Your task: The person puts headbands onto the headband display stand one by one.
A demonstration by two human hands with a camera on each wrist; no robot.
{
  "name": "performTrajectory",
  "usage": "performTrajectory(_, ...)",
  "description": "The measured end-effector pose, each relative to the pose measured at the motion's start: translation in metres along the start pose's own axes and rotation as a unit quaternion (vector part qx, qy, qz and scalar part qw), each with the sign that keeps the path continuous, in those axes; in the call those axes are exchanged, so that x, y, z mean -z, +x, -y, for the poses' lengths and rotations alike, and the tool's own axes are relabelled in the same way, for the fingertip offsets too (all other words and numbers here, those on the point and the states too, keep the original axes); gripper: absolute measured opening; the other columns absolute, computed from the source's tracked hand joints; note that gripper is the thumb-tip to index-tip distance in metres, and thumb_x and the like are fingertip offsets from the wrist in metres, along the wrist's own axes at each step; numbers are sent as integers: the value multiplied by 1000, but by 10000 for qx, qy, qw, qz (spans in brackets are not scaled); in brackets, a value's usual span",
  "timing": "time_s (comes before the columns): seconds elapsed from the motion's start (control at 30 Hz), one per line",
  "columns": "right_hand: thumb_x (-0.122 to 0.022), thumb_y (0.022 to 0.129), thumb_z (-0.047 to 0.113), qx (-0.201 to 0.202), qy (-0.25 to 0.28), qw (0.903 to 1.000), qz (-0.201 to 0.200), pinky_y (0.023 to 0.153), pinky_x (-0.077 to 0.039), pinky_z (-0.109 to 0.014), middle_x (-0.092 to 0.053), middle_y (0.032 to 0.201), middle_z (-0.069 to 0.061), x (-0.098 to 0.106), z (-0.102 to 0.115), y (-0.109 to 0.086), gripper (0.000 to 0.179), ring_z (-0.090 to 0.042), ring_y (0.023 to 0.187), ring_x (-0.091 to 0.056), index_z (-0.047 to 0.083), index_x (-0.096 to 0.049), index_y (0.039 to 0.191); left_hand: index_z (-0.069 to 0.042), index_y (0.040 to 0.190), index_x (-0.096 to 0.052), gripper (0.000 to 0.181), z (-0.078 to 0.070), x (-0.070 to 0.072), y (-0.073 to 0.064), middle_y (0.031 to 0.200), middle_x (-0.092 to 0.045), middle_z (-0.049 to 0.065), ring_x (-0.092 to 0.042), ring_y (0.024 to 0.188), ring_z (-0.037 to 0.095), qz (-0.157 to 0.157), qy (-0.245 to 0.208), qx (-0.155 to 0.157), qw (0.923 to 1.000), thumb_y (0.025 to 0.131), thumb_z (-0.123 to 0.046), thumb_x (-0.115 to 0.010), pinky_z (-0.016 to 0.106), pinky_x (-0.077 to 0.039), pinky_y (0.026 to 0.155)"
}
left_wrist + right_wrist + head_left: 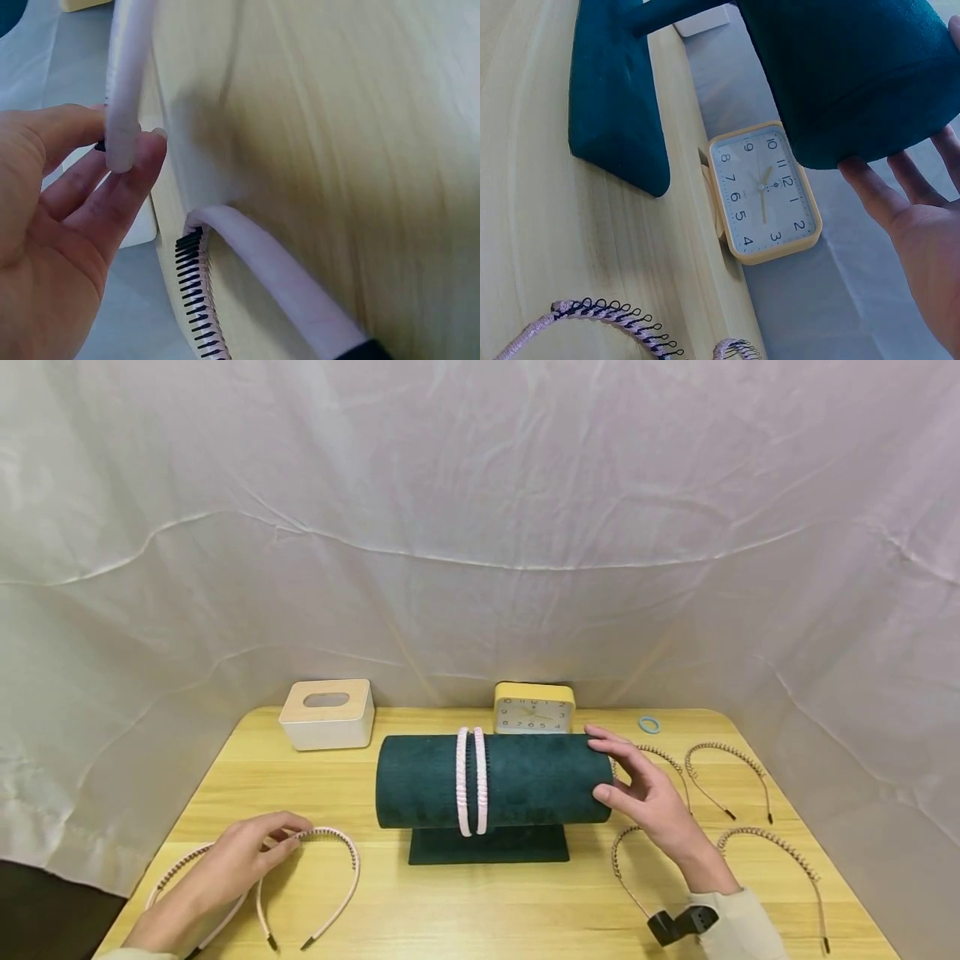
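At the left of the table my left hand (243, 860) pinches the top of a pale pink headband (348, 902), whose two dark-tipped ends point toward me. In the left wrist view, thumb and fingertips meet at this headband (126, 82). Beside it a second pink headband (168, 872), toothed on its inner side, lies partly under the hand. My right hand (652, 797) grips the right end of a dark green velvet roll stand (547, 777), thumb at the front and fingers over the top and behind. Two pink headbands (471, 785) sit side by side around the roll's middle.
Several thin braided headbands (772, 839) lie at the right. Behind the stand is a yellow clock (534, 692); a white tissue box (330, 732) with a wooden lid stands at the back left. A blue ring (648, 724) lies back right. Pale cloth (480, 610) hangs behind the table.
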State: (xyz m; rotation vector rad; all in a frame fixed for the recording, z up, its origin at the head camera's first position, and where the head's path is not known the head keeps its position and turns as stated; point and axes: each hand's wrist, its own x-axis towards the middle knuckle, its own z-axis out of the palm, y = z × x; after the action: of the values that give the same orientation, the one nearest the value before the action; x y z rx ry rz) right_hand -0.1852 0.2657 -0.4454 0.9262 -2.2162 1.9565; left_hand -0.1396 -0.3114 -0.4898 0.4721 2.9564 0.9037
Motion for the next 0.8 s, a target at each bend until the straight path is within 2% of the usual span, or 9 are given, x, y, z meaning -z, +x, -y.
performTrajectory(0.27, -62, 102, -15, -15, -10, 10000, 6, 111, -55, -25, -36, 176, -6, 0, 0, 0, 59, -10, 156, -45, -3, -47, 158, -25, 118, -79, 20, -8, 4, -2, 119, -81, -5, -70, 101, -3, -364, -475, 14, 9982, 104, -13, -75, 25, -62, 81)
performTrajectory(0.57, -63, 101, -15, -8, -73, 10000, 3, 109, -56, -25, -37, 176, -7, 0, 0, 1, 59, -11, 155, -46, -2, -48, 157, -23, 119, -79, 19, -19, 11, -3, 116, -81, -3, -70, 101, -3, -408, -746, 321, 9959, 104, -13, -75, 26, -64, 84)
performTrajectory(0.8, -62, 102, -15, 40, -84, 10000, 2, 109, -56, -25, -37, 176, -6, 1, -2, -1, 58, -9, 155, -46, -4, -47, 157, -21, 118, -78, 13, -28, 20, -6, 126, -79, 2, -73, 103, 0, -366, -1040, 368, 9932, 105, -18, -74, 24, -63, 86)
